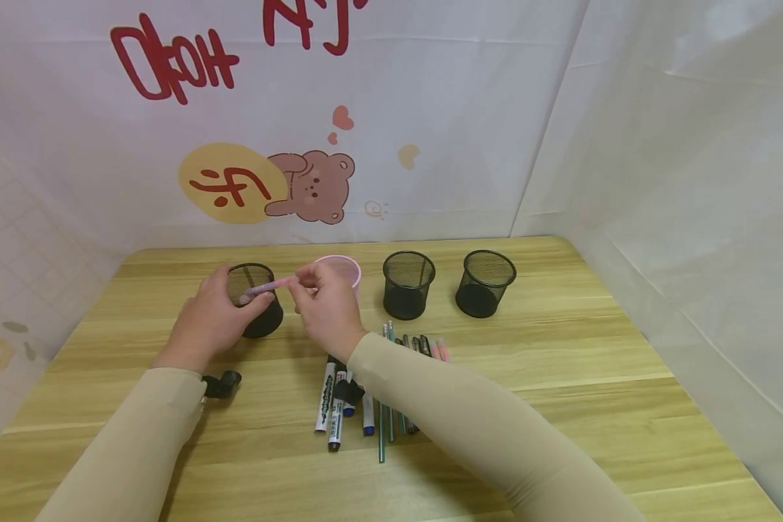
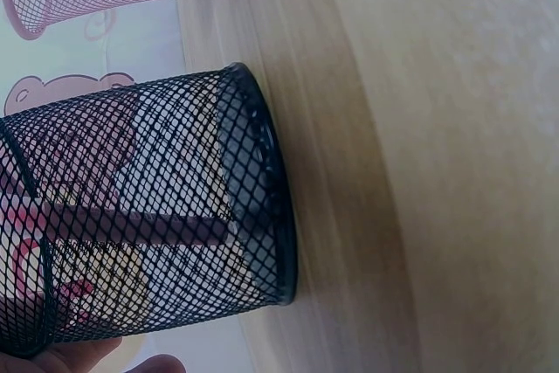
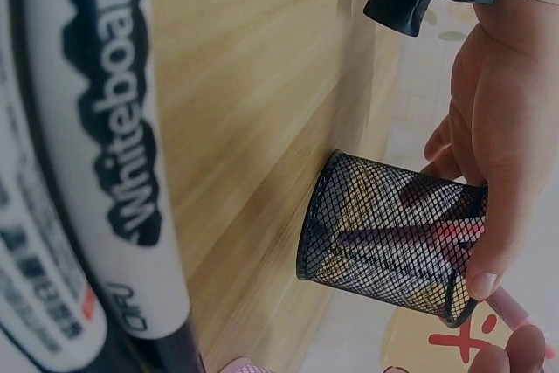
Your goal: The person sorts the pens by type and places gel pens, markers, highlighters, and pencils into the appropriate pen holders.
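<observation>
My left hand (image 1: 205, 315) grips the leftmost black mesh pen cup (image 1: 264, 319) near its rim, with the thumb on the near side. A slim pink pen (image 1: 270, 286) slants over the cup's mouth, its far end pinched by my right hand's (image 1: 326, 304) fingertips. Through the mesh in the left wrist view, a dark pinkish stick (image 2: 140, 227) lies lengthwise inside the cup. The right wrist view shows the cup (image 3: 384, 259) upright on the table, its rim under my left thumb.
A pink mesh cup (image 1: 339, 259) stands behind my right hand, with two black mesh cups (image 1: 406, 301) (image 1: 479, 299) farther right. Whiteboard markers (image 1: 326, 399), green pencils (image 1: 382, 435), dark pens (image 1: 424, 344) and pink-ended pens (image 1: 444, 351) lie on the wooden table (image 1: 561, 377).
</observation>
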`<state>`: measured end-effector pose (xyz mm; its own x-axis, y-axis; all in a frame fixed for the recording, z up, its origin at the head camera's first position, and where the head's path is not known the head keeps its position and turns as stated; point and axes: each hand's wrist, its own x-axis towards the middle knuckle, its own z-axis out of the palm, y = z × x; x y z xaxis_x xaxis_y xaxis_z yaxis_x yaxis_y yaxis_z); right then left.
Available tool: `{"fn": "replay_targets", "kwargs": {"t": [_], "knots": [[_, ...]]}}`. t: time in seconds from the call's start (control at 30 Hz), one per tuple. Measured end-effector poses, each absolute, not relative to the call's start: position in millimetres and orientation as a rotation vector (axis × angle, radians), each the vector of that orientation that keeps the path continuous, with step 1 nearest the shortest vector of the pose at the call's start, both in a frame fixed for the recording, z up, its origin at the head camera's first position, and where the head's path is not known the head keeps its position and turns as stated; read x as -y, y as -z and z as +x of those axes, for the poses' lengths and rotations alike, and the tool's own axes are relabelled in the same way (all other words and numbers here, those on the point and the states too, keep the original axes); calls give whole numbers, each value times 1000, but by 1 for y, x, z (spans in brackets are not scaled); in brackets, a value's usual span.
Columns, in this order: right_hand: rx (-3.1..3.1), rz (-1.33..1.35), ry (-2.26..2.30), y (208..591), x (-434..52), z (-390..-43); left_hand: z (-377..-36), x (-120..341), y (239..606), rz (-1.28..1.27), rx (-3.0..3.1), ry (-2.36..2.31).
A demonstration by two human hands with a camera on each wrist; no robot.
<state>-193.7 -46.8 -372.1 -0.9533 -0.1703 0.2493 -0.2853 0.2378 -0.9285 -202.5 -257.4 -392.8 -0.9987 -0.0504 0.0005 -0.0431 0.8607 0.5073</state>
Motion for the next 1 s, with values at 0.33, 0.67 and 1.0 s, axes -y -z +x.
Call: {"fn": "replay_targets", "kwargs": {"t": [0.33,0.67,1.0], "knots": [[2451,458,-1780,374,46,-192,-202,256,391,86,3019,827],[2449,465,-1811,373,44,-189,-201,255,393,70,3003,838],[2494,486,-1769,361,12,-187,-201,255,391,75,3010,840]]}}
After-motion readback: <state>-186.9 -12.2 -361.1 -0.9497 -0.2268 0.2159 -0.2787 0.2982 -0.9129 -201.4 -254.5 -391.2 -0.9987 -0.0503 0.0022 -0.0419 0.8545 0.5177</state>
